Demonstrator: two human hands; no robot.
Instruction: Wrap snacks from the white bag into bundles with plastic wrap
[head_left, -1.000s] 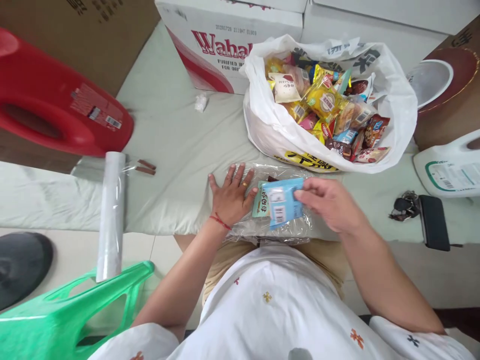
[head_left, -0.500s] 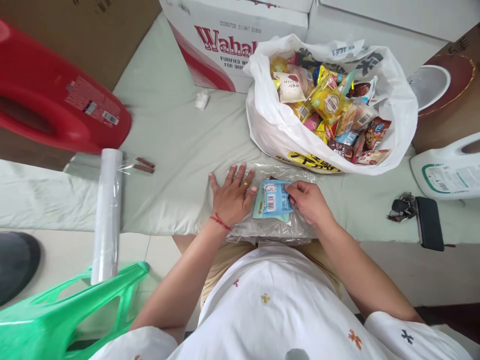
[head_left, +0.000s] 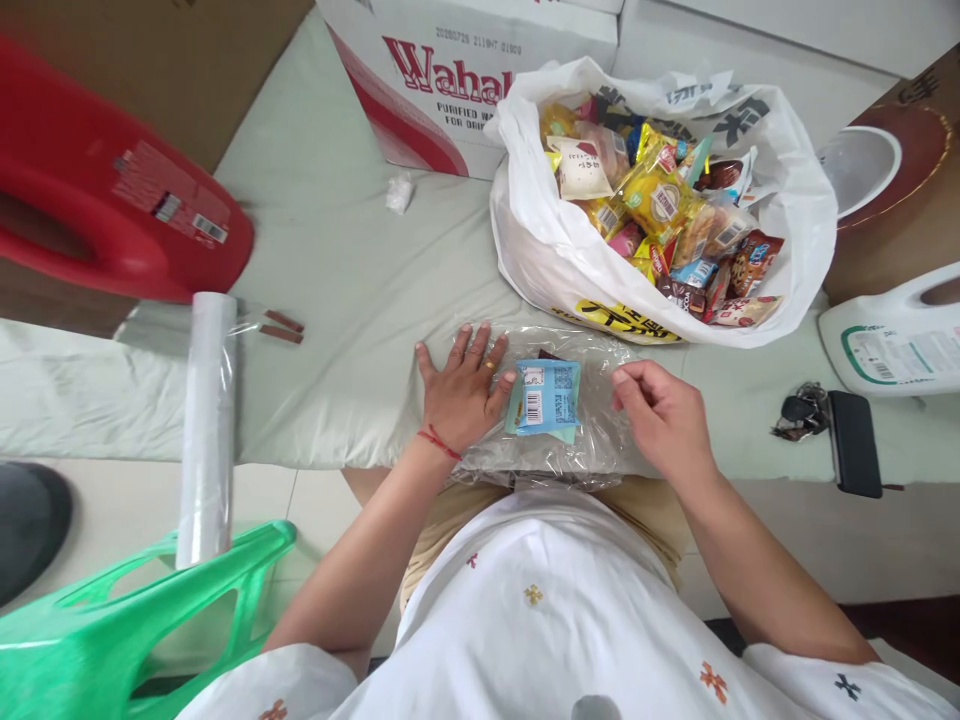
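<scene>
My left hand [head_left: 463, 390] lies flat with fingers spread, pressing on the left part of a sheet of clear plastic film [head_left: 600, 440]. On the film rests a light-blue snack packet [head_left: 549, 398] with a barcode, above a pale green packet [head_left: 562, 435]; a dark brown edge shows behind them. My right hand [head_left: 664, 415] is apart from the packets, just to their right. Its thumb and index finger are pinched together at the film's right edge. Whether they hold the film cannot be made out.
A white plastic bag [head_left: 525, 240] full of wrapped snacks stands behind the film. At the left are a film roll [head_left: 206, 430], a red jug [head_left: 187, 200] and a green stool [head_left: 75, 650]. A phone [head_left: 855, 445], keys [head_left: 802, 412] and a white jug [head_left: 885, 345] are at the right.
My right hand has let go of the blue packet's right edge and moved right to the film's edge. The left hand has stayed flat in place.
</scene>
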